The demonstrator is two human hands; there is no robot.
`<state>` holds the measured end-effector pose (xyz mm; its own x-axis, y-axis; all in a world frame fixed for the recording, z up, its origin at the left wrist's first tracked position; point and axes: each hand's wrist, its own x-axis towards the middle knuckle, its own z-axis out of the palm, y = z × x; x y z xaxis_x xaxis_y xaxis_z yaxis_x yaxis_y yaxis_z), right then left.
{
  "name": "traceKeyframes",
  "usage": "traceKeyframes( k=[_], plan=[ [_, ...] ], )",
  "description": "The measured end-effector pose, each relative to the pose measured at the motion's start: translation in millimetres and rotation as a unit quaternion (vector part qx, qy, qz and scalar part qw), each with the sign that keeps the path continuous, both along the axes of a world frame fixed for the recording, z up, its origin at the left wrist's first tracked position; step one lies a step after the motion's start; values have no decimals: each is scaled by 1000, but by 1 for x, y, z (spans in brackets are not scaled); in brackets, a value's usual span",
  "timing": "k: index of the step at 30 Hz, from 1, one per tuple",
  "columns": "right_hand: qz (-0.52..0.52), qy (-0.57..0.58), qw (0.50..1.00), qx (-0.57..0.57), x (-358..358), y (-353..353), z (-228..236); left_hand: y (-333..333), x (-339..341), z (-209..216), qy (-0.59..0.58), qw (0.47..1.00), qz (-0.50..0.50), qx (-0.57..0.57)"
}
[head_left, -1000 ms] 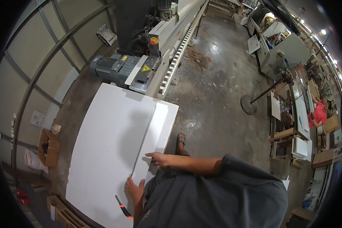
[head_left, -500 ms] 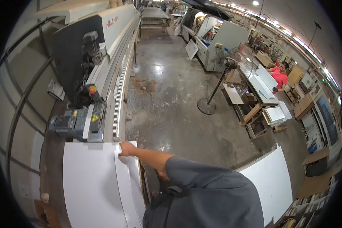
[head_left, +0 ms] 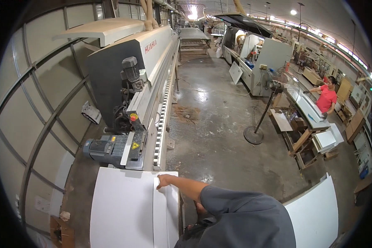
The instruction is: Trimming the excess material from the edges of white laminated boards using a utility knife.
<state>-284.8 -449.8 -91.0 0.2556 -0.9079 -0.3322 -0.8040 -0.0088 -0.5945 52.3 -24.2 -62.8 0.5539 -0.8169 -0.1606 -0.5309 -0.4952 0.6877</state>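
My right hand [head_left: 165,181] reaches across to the left, its fingers closed over the far end of a narrow white board strip [head_left: 159,215]. The strip lies lengthwise along the right part of a wide white board [head_left: 122,206], whose near end runs out of the picture. Part of the strip's near end is cut off by the lower edge. My dark grey sleeve [head_left: 239,206] fills the lower middle. My left hand does not show.
A long machine [head_left: 153,95] with a motor [head_left: 101,146] stands beyond the board. A pedestal fan [head_left: 254,134] stands on the concrete floor. Another white panel [head_left: 316,213] is at lower right. At a workbench [head_left: 308,107], a person in a pink shirt [head_left: 327,99] handles panels.
The view has tilted up and turned left, so the scene sits lower and further right. My right hand keeps its hold on the strip. The co-worker's arms have moved over the bench.
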Motion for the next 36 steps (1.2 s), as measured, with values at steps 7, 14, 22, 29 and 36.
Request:
traceKeyframes(
  k=[7,14,22,29,36],
  plan=[
    [33,63,994,85,-32,32,12,9,6,4,17,1000,14,-10],
    [0,5,958,286,-156,131,-28,12,31,8,74,997,28,-9],
    [-135,-135,947,259,-191,247,-79,-38,68,67,236,969,-18,67],
    [-69,-203,974,69,-144,200,-5,-7,87,62,332,943,-40,-2],
    [32,-187,976,-103,-94,84,23,9,85,-21,225,953,59,-195]
  ],
)
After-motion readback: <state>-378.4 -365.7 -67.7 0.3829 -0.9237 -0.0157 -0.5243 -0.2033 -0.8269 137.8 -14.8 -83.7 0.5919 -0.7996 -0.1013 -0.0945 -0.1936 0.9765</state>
